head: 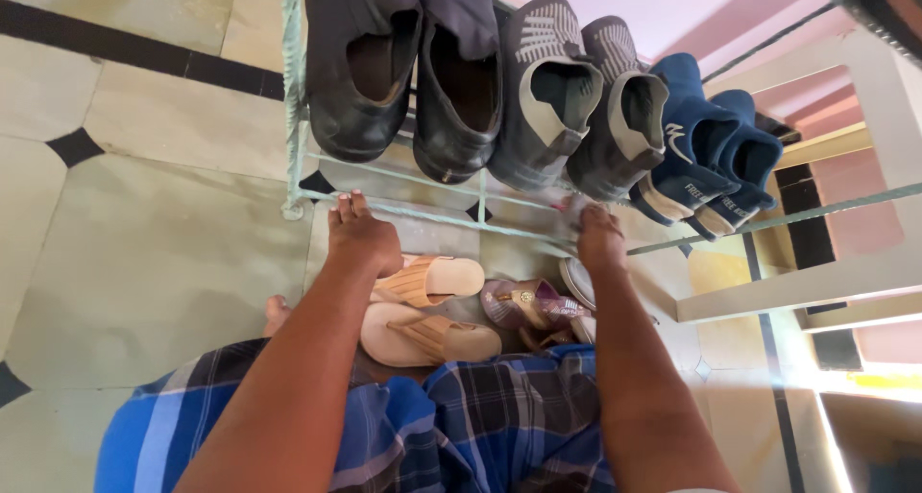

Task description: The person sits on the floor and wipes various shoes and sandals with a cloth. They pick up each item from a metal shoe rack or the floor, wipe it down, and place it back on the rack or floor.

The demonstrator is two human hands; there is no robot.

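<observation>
Both hands grasp the front rail of the pale green metal shoe rack (pixel 423 215): left hand (pixel 362 236) near its left corner, right hand (pixel 600 239) midway (fingers curled over), below grey knit sneakers (pixel 581 99).

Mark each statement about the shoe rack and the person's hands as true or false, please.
1. Both hands grip the front rail of the rack. True: the left hand and the right hand rest on the pale green metal rack.
2. The black leather shoes stand at the rack's right end. False: they are at the left end; the blue shoes are at the right.
3. The grey slip-on shoes stand between the black and blue pairs. True.
4. The tan sandals lie on the top shelf. False: they lie lower, below the rail.
</observation>
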